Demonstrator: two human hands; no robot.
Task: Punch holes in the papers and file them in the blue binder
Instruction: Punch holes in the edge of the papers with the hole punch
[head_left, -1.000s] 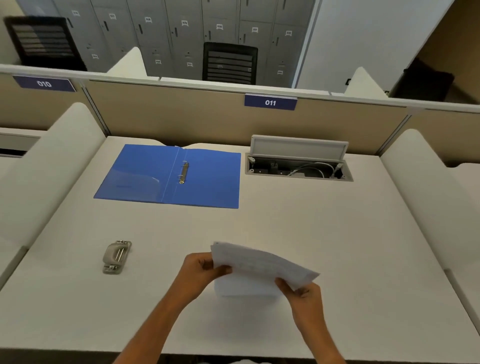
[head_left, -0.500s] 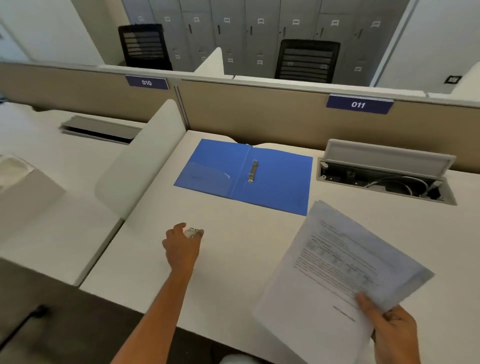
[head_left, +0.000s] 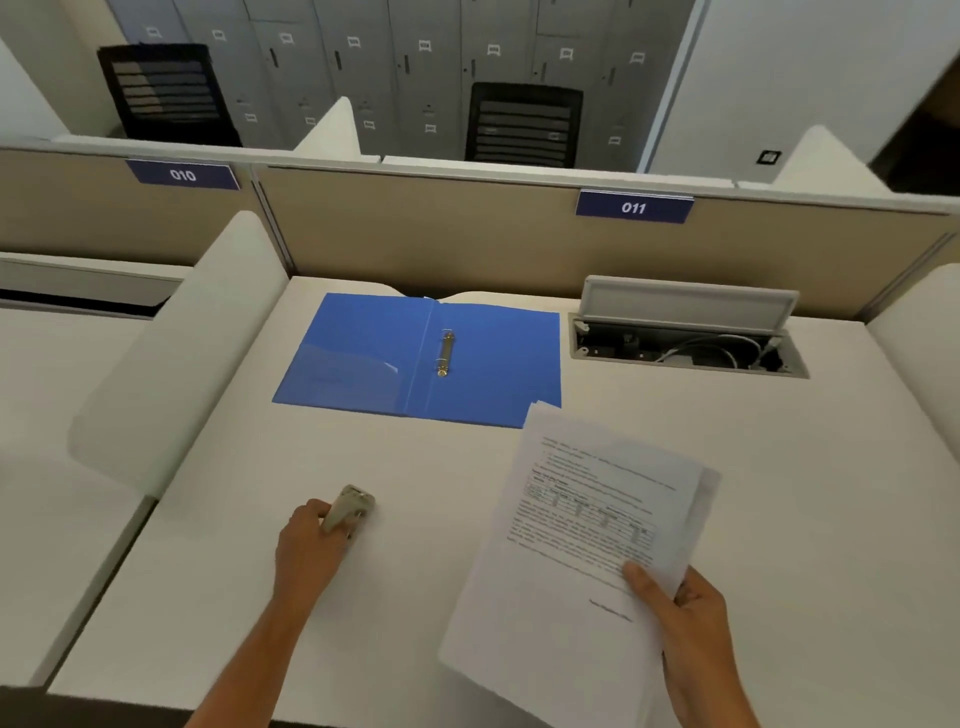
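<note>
The blue binder (head_left: 483, 358) lies open and flat at the back of the white desk (head_left: 415, 467), its metal ring clip (head_left: 444, 352) in the middle. My left hand (head_left: 306, 545) grips the small grey hole punch (head_left: 349, 509) on the desk, in front of the binder, tilting it up. My right hand (head_left: 685, 618) holds a stack of printed papers (head_left: 576, 551) by its lower right edge, above the desk's right half. The papers' top corner overlaps the binder's near right corner.
An open cable tray (head_left: 685, 343) with a raised lid and wires sits in the desk at the back right. Beige partitions (head_left: 441, 234) labelled 010 and 011 close the back. White side dividers (head_left: 176, 353) flank the desk. The front edge is close to me.
My left hand let go of the papers, reached left and closed on the hole punch, lifting one end. My right hand alone now holds the papers, which face up. The view swung left, then back.
</note>
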